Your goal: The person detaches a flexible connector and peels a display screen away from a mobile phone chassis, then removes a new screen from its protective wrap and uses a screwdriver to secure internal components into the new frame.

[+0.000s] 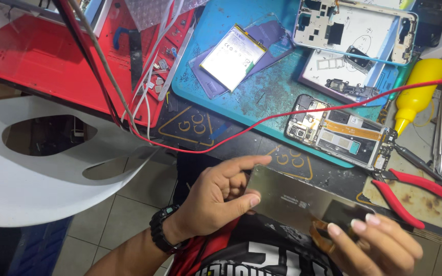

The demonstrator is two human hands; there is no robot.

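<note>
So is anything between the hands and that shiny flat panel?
No. Both hands already hold the shiny flat panel: the left hand pinches its near end and the right hand grips the other end by the orange ribbon cable. Nothing visible sits between fingers and panel.

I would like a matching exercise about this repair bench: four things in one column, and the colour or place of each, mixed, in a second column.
1. squeeze bottle
2. pliers
3. battery
4. flat panel

a. red handles
b. lying on the blue mat
c. yellow
d. held between left hand and right hand

Pairs: 1-c, 2-a, 3-b, 4-d
</note>
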